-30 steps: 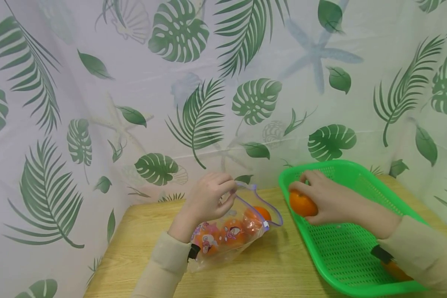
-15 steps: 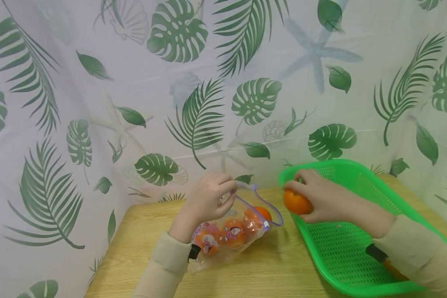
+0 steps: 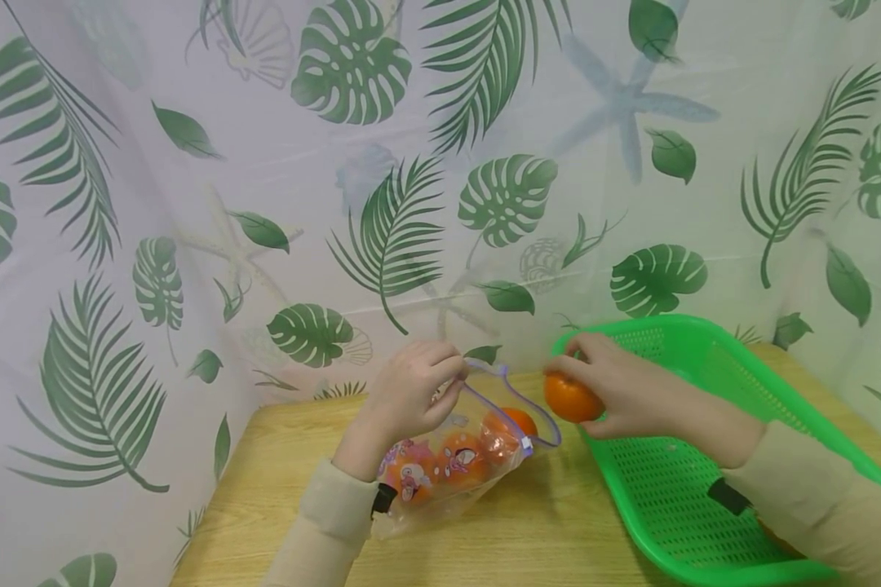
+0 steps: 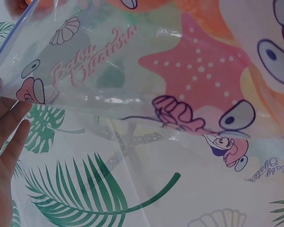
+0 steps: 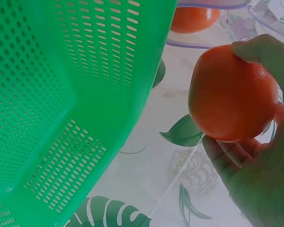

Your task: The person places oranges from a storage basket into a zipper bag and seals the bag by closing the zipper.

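Orange (image 3: 571, 397) moved left off basket (image 3: 712, 359), gripped in right hand (image 3: 624, 391) fingers (image 3: 577, 346).

On the counter (image 3: 279, 456) the bag (image 3: 455, 461) lies at 9 o'clock of the basket (image 3: 712, 456), oranges inside it. An orange (image 3: 571, 397) sits between them, over the basket's 9 o'clock rim. The curtain (image 3: 338, 163) hangs behind, at 12 o'clock.

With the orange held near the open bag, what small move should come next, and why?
Probably the right hand should carry the orange a little further left, over the bag's mouth. The left hand pinches the zip bag open by its rim, other oranges lie inside, and the held orange is already off the green basket, beside the opening.
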`<action>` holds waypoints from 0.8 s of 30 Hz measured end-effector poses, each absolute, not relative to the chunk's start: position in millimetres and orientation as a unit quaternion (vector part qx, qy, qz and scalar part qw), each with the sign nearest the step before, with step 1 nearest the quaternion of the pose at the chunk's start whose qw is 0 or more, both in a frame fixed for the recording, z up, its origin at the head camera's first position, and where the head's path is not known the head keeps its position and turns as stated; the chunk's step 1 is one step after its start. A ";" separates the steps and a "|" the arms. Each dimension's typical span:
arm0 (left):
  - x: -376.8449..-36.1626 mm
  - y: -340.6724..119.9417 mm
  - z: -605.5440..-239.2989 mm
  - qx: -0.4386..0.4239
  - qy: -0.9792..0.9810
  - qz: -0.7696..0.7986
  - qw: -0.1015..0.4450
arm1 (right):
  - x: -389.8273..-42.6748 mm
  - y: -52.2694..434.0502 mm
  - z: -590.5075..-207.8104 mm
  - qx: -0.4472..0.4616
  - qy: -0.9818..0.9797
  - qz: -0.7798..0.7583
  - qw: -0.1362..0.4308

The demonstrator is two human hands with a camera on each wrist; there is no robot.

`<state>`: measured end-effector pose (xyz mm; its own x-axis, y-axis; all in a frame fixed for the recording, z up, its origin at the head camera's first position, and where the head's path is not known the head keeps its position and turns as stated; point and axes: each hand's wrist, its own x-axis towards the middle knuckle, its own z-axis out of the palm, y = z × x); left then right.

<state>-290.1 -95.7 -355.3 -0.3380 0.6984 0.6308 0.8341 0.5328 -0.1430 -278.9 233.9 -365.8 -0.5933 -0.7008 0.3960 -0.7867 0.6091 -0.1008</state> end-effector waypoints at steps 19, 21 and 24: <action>-291.8 -95.1 -357.3 -0.471 -0.812 -0.112 0.327 | -282.3 212.4 -358.7 0.421 -0.883 0.138 0.156; -292.1 -95.1 -357.4 -0.470 -0.812 -0.111 0.327 | -282.5 211.6 -357.9 0.422 -0.883 0.136 0.156; -292.7 -95.0 -357.8 -0.469 -0.813 -0.110 0.327 | -283.4 210.1 -356.9 0.422 -0.884 0.135 0.152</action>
